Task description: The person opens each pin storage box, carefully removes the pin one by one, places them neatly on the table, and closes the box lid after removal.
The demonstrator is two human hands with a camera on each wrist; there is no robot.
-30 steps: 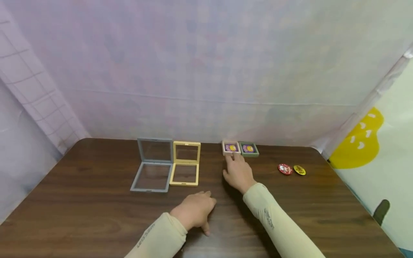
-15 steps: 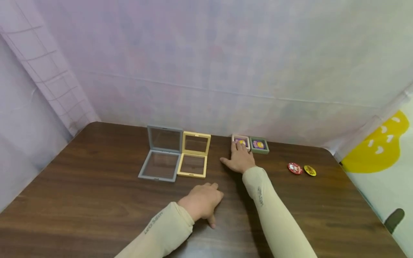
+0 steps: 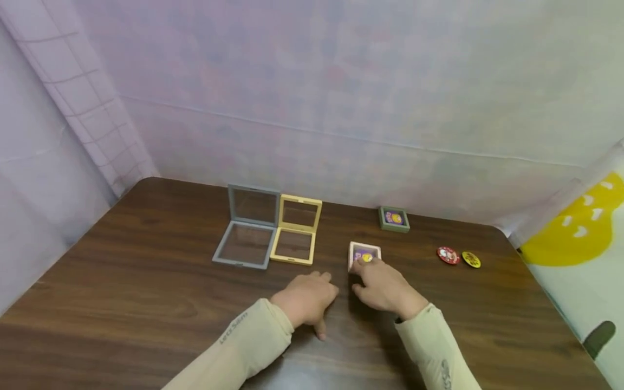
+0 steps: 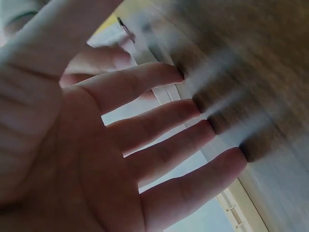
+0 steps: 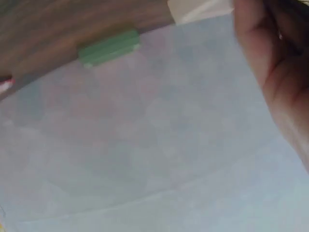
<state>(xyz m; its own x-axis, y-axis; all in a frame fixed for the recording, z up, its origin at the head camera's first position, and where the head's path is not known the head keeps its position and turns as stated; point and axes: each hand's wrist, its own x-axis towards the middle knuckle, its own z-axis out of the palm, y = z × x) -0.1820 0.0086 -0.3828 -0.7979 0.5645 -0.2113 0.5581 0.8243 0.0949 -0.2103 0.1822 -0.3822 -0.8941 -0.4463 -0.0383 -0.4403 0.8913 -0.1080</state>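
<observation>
Pale box [image 3: 363, 248] with a purple-and-yellow picture inside: on the table [image 3: 146, 281], picture side up, to the right of the yellow frame and nearer the person than the green box. Right hand [image 3: 387, 290] at its near side, fingertips over the near edge; thumb lower and apart from the box. Cannot tell if the fingers hook round the rim or merely press on it. Right wrist view: a pale corner of the box at the top border, beside the hand.

Left hand [image 3: 308, 300] on the near side of the table, well clear of the box, holding nothing. Palm down, 4 fingers extended with gaps between; left wrist view has their tips at the wood. The 2 hands are near each other, not touching.

Green box [image 3: 394, 219], similar picture, by the table's far edge, behind and right of the pale box. Farther right, 2 round discs side by side: red disc [image 3: 448, 255], yellow disc [image 3: 471, 259].

Left of the pale box, 2 hinged frames with clear panes: yellow frame [image 3: 297, 230], larger gray frame [image 3: 253, 222]. Each has 1 half flat, 1 raised behind.

Pale sleeves [image 3: 253, 336] on both arms. Light backdrop [image 3: 317, 97] beyond the table.
</observation>
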